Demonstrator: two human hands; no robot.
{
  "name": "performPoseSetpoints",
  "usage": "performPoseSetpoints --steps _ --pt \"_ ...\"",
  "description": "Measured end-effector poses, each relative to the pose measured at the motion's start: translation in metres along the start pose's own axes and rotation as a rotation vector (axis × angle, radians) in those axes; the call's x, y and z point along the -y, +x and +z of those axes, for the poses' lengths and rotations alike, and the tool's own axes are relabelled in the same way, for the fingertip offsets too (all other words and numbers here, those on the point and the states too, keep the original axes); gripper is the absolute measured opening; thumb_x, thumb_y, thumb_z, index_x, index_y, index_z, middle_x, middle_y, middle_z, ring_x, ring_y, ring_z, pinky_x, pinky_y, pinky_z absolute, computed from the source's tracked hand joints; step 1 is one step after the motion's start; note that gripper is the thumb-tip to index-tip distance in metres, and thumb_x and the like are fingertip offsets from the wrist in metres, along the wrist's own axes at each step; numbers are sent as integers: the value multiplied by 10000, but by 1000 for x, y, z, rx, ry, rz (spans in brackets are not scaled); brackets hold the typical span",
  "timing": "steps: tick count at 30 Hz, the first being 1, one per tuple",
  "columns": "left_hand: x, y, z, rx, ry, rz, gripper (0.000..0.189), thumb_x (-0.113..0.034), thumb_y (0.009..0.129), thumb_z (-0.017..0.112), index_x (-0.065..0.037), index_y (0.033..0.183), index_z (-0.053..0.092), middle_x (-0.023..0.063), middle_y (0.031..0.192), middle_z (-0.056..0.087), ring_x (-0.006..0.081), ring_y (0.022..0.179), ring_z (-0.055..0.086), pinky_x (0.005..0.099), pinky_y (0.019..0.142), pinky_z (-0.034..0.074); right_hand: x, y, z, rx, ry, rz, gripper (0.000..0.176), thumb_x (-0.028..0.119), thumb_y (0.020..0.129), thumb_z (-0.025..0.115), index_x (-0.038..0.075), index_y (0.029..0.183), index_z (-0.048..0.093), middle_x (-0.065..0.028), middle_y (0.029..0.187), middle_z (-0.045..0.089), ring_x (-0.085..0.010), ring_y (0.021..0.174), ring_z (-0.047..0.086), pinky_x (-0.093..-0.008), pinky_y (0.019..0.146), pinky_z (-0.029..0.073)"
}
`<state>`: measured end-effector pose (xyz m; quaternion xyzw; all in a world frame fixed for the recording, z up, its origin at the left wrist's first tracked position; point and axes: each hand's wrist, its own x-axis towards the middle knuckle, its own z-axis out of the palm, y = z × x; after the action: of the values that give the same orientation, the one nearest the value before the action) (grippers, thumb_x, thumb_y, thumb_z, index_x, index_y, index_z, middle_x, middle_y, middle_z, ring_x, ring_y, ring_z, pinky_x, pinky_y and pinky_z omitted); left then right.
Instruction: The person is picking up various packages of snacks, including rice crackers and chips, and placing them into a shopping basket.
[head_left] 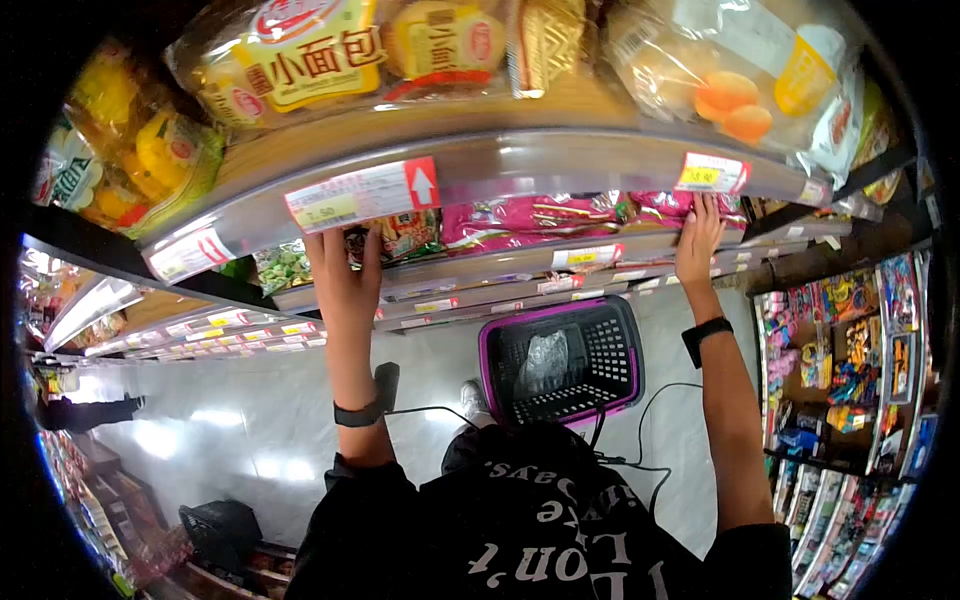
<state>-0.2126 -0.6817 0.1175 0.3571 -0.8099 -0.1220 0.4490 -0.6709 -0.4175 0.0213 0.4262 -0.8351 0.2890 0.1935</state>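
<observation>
two, wide apart (can't tell any grip): left hand (345, 275) near colourful packet (412, 235), right hand (700, 245) near pink packets (540, 220).

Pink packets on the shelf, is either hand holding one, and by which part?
I can't tell. The right hand is at the pink packets, but no clear grip shows; the left hand is off to their left, fingertips hidden.

There are two hands (700, 240), two wristbands (358, 414), one purple-rimmed basket (612, 345).

Black sleeved top (540, 500), pale lettering, dark wristbands, one shoe (473, 398) apparently whitish.
</observation>
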Motion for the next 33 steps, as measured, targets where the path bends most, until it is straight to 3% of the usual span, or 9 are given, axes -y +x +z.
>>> performPoseSetpoints --steps 4,10,15,17,22,25,27,30,33 --pt "-14 -26 13 -153 64 43 494 -43 906 710 -50 1374 553 251 1518 401 432 1391 424 467 1115 382 -3 0 -4 46 -22 29 534 402 1096 238 158 1554 365 -107 1625 290 -313 1518 206 -553 1226 9" --pt "-46 -101 29 -85 -32 174 469 16 881 687 11 1326 541 240 1424 514 417 1318 503 484 1085 408 5 1 -29 232 -55 72 584 466 1086 246 194 1603 253 -108 1667 194 -305 1546 136 -538 1237 23" --pt "-50 -169 50 295 -208 297 342 8 789 692 -51 1122 642 144 1089 693 349 996 650 441 877 530 13 -53 -69 102 96 -144 583 288 1045 458 49 1559 320 -189 1628 277 -420 1483 269 -513 1212 208" --pt "-28 -202 61 711 -335 305 230 -42 827 675 -73 1055 670 160 904 710 361 847 662 469 781 538 8 -117 -79 203 15 -90 605 209 1004 527 16 1542 328 -199 1582 360 -442 1429 351 -516 1186 264" --pt "-4 -251 53 1150 -123 23 161 -154 888 636 -110 1034 689 197 741 675 416 751 648 511 723 522 -107 -382 -93 1092 86 55 596 290 943 668 69 1460 469 -169 1488 500 -361 1348 484 -473 1133 385" --pt "5 -268 50 1281 -85 -114 184 -215 927 616 -134 1080 677 184 730 672 406 739 654 514 702 517 -105 -459 -151 1870 -216 691 696 582 951 552 129 1474 476 -86 1563 438 -304 1412 442 -491 1145 389" --pt "5 -278 58 1329 -39 -123 207 -237 931 622 -145 1111 667 157 734 682 383 733 666 503 697 518 -110 -510 -189 1754 -141 892 654 597 936 558 128 1391 564 -98 1444 565 -308 1312 538 -502 1085 440" --pt "-2 -292 82 1364 -43 -198 240 -226 946 653 -115 1159 650 130 793 713 291 752 699 419 714 545 -188 -674 -176 1518 226 633 438 444 959 557 34 1065 669 -201 1063 679 -366 981 643 -496 898 502" --pt "13 -332 125 1333 -140 -249 276 -229 945 675 -79 1173 636 131 853 729 274 784 711 393 731 554 -178 -673 -187 1312 328 618 382 368 972 546 5 1006 659 -243 1019 651 -396 958 626 -489 864 500"
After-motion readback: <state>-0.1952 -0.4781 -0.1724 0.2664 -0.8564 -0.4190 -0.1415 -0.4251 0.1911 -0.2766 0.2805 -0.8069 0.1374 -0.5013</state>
